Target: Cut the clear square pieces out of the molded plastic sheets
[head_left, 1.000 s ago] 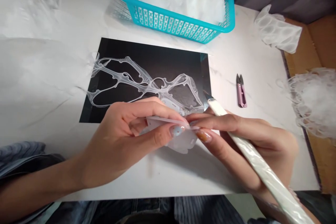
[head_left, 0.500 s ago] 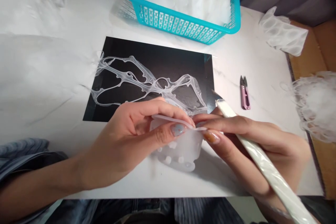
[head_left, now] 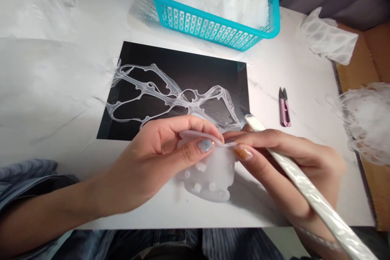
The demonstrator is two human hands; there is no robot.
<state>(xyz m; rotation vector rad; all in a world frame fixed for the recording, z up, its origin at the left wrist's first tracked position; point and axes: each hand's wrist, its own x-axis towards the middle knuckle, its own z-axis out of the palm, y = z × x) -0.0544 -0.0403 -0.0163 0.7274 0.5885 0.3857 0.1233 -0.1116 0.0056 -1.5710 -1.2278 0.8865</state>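
Between thumb and fingers, my left hand (head_left: 170, 150) grips a milky, translucent, flexible piece (head_left: 213, 170) that looks like silicone. Small square bumps show on its lower part, which hangs down toward me. My right hand (head_left: 283, 162) pinches the upper edge of the same piece with thumb and forefinger. Lying across that hand is a tool with a long pearly white handle (head_left: 304, 183) and a dark pointed tip, held behind the forefinger. A clear cut-out web of film (head_left: 164, 98) lies on the black sheet (head_left: 201, 61) just beyond my hands.
A turquoise basket (head_left: 210, 32) full of white translucent pieces stands at the back. Pink thread snips (head_left: 284, 107) lie to the right. Stringy scraps (head_left: 365, 122) sit by a cardboard box (head_left: 374, 48), near a crumpled film (head_left: 330, 36). Clear plastic (head_left: 36, 8) covers the left.
The translucent piece has tilted, so its bumpy lower part now hangs in view. Both hands keep their hold on it. The tool's tip swung right, then back left.
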